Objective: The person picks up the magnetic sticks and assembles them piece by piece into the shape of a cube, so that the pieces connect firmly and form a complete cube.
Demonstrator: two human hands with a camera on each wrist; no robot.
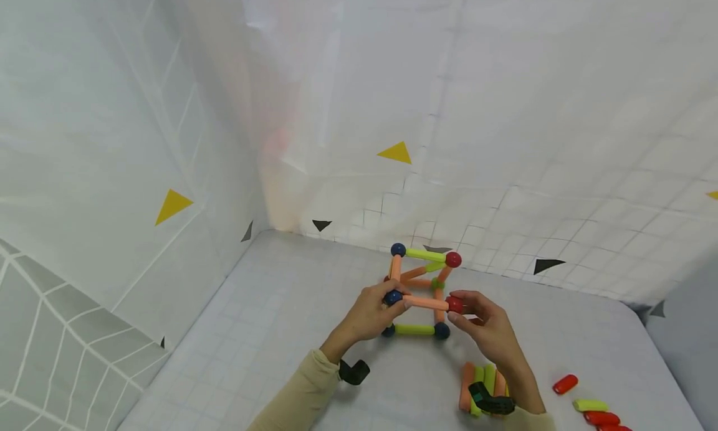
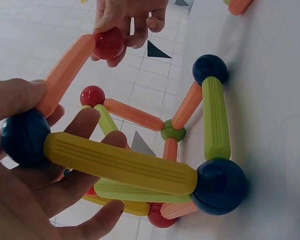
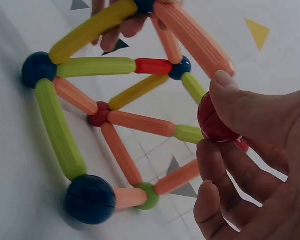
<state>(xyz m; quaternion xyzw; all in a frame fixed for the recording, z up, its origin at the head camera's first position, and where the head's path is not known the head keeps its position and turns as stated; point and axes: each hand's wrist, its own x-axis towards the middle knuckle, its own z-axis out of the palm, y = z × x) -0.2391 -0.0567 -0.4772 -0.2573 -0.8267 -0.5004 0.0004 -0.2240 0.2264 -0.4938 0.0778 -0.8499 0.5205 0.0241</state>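
A frame of coloured ribbed rods and balls stands on the table. My left hand (image 1: 368,312) grips the blue ball (image 2: 25,137) at its upper front left corner, thumb against the end of an orange rod (image 1: 426,303). From that ball a yellow rod (image 2: 120,162) runs down to a lower blue ball (image 2: 221,186). At the orange rod's right end, my right hand (image 1: 490,331) pinches a red ball (image 3: 216,120) between thumb and fingers. Below, a lime rod (image 1: 415,329) joins two blue balls on the table. Behind, a green ball (image 3: 147,195) joins several orange rods.
Several orange and lime rods (image 1: 467,384) lie side by side under the right wrist. Farther right are a short red piece (image 1: 565,383), a short lime piece (image 1: 590,405) and more red pieces (image 1: 602,418). White sheet walls (image 1: 359,107) rise behind and left of the table.
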